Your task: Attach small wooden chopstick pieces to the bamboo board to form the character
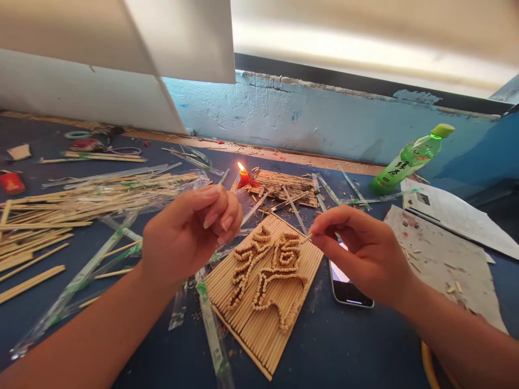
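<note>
My right hand [357,248] pinches a short piece of wooden stick [307,238] between thumb and forefinger, above the right edge of a panel. The panel [251,346] is made of bamboo sticks laid side by side, with a raised outlined character [279,274] of small stick ends standing on it. To the upper left of the panel, my left hand [190,229] is raised with its fingers curled in; whatever they hold, if anything, is hidden. A lit red candle [244,176] burns behind the panel, beside a smaller, darkened stick mat [284,186].
Loose bamboo sticks [40,232] and clear wrappers [87,270] cover the left side. A phone [351,294] lies under my right hand. Paper with stick bits [454,270], white sheets [466,221] and a green tea bottle [413,159] are at the right. A blue wall [308,113] bounds the back.
</note>
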Tool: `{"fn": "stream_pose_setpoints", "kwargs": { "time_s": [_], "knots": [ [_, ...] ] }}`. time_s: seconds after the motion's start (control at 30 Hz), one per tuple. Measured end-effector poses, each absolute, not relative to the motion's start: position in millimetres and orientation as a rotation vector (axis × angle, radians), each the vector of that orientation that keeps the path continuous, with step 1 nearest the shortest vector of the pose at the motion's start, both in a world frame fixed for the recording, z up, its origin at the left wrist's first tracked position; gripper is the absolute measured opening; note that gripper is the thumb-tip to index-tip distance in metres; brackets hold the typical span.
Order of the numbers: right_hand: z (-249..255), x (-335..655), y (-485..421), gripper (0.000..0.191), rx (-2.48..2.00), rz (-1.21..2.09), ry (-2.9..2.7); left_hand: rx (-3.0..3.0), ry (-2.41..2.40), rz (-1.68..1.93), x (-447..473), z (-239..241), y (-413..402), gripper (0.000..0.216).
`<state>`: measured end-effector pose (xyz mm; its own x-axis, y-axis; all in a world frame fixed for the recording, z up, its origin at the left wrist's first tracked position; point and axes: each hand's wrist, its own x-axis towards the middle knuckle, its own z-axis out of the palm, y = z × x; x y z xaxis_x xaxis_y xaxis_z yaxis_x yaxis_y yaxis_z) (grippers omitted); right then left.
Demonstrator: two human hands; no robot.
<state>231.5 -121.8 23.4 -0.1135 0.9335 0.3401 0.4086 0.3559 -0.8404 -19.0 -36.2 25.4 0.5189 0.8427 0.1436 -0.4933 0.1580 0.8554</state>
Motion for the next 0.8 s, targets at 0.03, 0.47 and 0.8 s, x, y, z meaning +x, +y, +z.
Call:
{"fn": "stream_pose_setpoints", "kwargs": {
  "time_s": [0.03, 0.47, 0.8],
  "knots": [
    [23.0, 230.6, -122.2, 0.012, -1.201, 0.698, -1.744, 1.031, 0.406, 0.993, -18.9, 25.2, -36.6, 0.035],
    [10.3, 214.1, -126.5, 0.013, -1.025, 0.567, -2.365, 1.128, 0.358, 0.968, -17.9, 21.4, -35.5, 0.037],
    [-1.6, 207.6, -123.5, 0.016, -1.013, 0.541, -2.457, 1.146, 0.323, 0.953, -18.6, 22.5, -37.3, 0.039]
  ]
}}
